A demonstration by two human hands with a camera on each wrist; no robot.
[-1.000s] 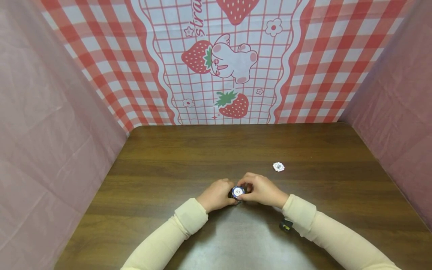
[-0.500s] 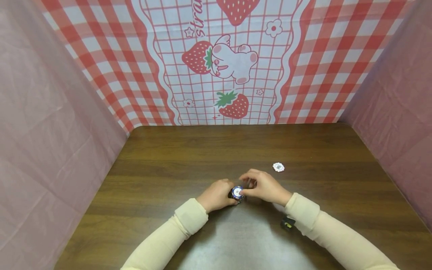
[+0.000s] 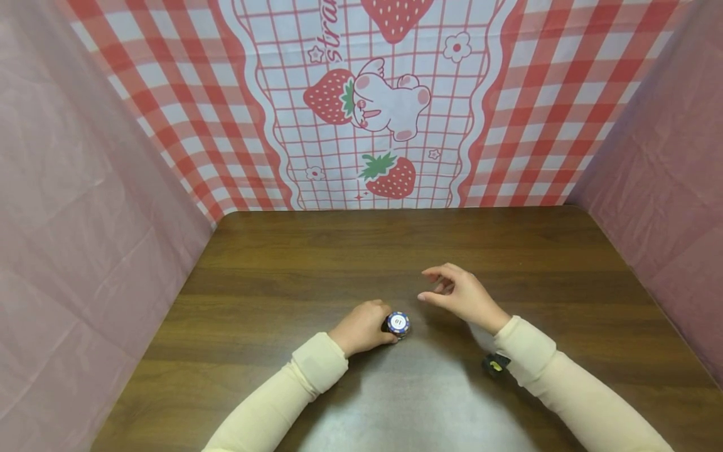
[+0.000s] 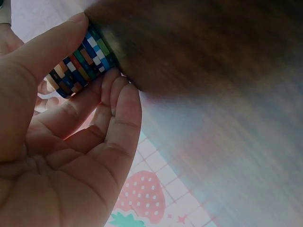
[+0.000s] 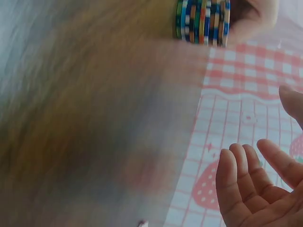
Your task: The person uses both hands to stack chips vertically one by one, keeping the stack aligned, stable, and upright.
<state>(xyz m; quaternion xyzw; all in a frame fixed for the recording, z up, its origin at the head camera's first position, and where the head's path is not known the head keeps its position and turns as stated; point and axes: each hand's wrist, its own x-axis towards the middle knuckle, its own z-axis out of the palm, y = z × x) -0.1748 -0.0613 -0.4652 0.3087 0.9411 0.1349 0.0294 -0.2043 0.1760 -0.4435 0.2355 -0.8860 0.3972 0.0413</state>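
A stack of poker chips (image 3: pixel 398 322) stands near the middle of the table, its top chip blue-rimmed with a white centre marked 10. My left hand (image 3: pixel 363 326) holds the stack from the left, thumb on the near side and fingers on the far side. In the left wrist view the chips (image 4: pixel 80 64) show blue, green, white and orange edges between thumb and fingertips. My right hand (image 3: pixel 465 300) is up to the right of the stack, holding nothing, with fingers loosely bent and thumb apart. The white chip seen earlier on the table is hidden behind this hand in the head view.
The brown wooden table (image 3: pixel 316 251) reaches back to a red-checked strawberry cloth (image 3: pixel 390 176). Pink cloth (image 3: pixel 101 207) hangs at the left side, and more pink cloth (image 3: pixel 666 169) at the right. A small black device (image 3: pixel 495 365) sits under the right cuff.
My right hand has let go of the top of the stack and moved away to the right and back, now covering the white chip. The left hand has stayed on the stack.
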